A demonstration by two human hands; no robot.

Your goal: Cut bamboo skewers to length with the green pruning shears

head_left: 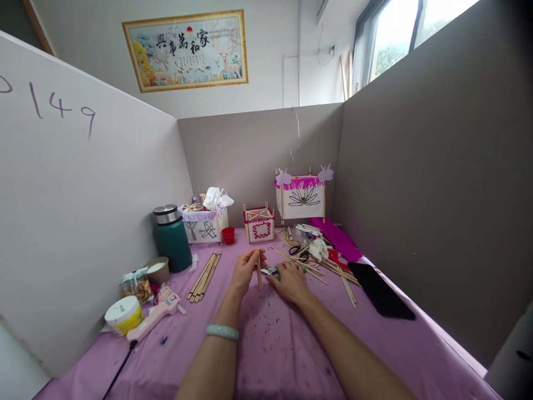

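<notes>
Near the middle of the table, my left hand [246, 269] is closed around a slim wooden stick [259, 272] that stands roughly upright. Just right of it, my right hand [292, 280] is closed on green-handled scissors [270, 271], their metal blades pointing left at the stick. Whether the blades touch the stick, I cannot tell. My palm hides most of the scissors' handles. To the left lies a row of wooden sticks with dark ends [204, 278]. Loose sticks [333, 268] are scattered on the right, with black scissors [298, 253] among them.
A green bottle [171, 244], pink glue gun [156, 314] and yellow-white tub [124, 315] stand or lie left. Behind are a red cup [228, 235], a small stick-framed box [260, 225] and a larger lantern-like box [302, 200]. A black tablet-like slab [381, 290] lies right. Partitions enclose the pink-covered table.
</notes>
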